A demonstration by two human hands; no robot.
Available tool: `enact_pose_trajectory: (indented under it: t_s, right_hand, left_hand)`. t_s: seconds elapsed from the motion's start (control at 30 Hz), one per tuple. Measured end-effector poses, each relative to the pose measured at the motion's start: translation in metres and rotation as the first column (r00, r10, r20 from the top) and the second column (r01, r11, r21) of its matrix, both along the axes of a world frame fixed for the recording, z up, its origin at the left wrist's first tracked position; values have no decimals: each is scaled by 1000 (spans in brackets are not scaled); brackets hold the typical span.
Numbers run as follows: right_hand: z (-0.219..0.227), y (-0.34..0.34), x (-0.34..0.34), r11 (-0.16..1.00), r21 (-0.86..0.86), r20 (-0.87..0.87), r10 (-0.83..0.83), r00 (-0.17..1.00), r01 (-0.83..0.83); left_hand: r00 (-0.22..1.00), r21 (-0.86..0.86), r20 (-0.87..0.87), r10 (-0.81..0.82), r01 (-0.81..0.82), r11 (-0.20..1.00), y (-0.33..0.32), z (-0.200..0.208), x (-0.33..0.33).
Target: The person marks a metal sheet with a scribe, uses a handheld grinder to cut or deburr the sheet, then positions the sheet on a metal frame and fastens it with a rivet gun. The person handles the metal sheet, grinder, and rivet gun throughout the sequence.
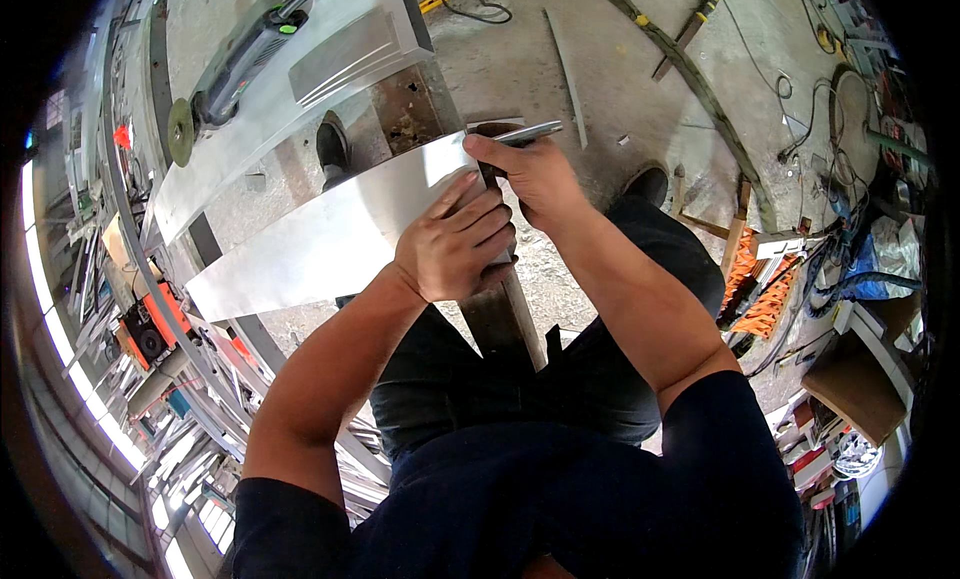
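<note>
A long, bright sheet metal panel (330,224) lies across in front of me, its narrow tip to the left. My left hand (460,239) is closed around its right end, fingers bent over the surface near the edge. At the upper right corner of the panel, my right hand (540,179) pinches the edge with the thumb on top; its other fingers are largely hidden. A narrow silver metal piece (535,132) sticks out past this hand, and I cannot tell whether it belongs to the panel. Below the hands runs a rusty steel beam (500,324) between my legs.
An angle grinder (240,69) with a green disc rests on another metal sheet (345,64) at the upper left. A thick hose (690,74) crosses the floor on the right, near a yellow-ended tool (688,34). Cables, a cardboard box (855,384) and scrap crowd the right side.
</note>
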State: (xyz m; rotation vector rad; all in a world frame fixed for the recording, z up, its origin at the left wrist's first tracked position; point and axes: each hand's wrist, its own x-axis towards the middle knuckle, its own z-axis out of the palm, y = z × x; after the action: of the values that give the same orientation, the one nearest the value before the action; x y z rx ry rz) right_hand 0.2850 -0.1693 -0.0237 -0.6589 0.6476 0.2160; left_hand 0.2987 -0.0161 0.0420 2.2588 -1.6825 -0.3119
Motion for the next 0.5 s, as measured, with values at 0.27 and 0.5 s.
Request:
enact_pose_trajectory:
  t_s: [0.27,0.5]
  right_hand:
    - [1,6,6,996,63,-33,-64,997,66]
    - [5,10,4,996,-31,10,-78,997,79]
  left_hand:
    - [1000,23,-22,3,-2,1000,1,-1,0]
    - [1000,17,-10,14,-14,1000,3,-2,-1]
